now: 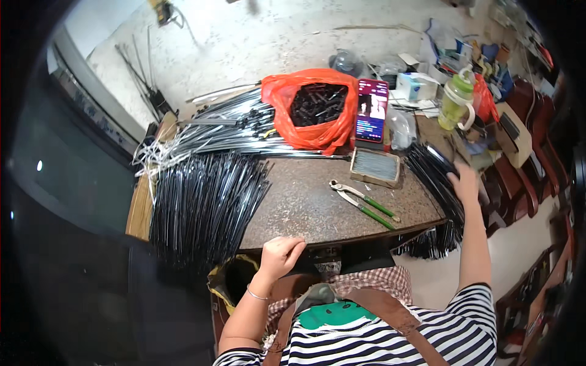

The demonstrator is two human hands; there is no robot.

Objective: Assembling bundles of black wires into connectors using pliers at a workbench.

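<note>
Right hand (465, 185) lies fingers spread and flat on the bundle of thin black rods (436, 183) at the table's right edge, pressing rather than clasping; left hand (281, 255) is curled into a fist at the near edge of the brown speckled table (305, 201), whether around anything I cannot tell. Green-handled metal pincers (364, 204) lie between the hands, a small tray of fine pins (375, 166) just beyond. Far side: orange plastic bag of black caps (311, 110), lit phone (372, 110) to its right; large pile of black rods (204, 204) on the left.
</note>
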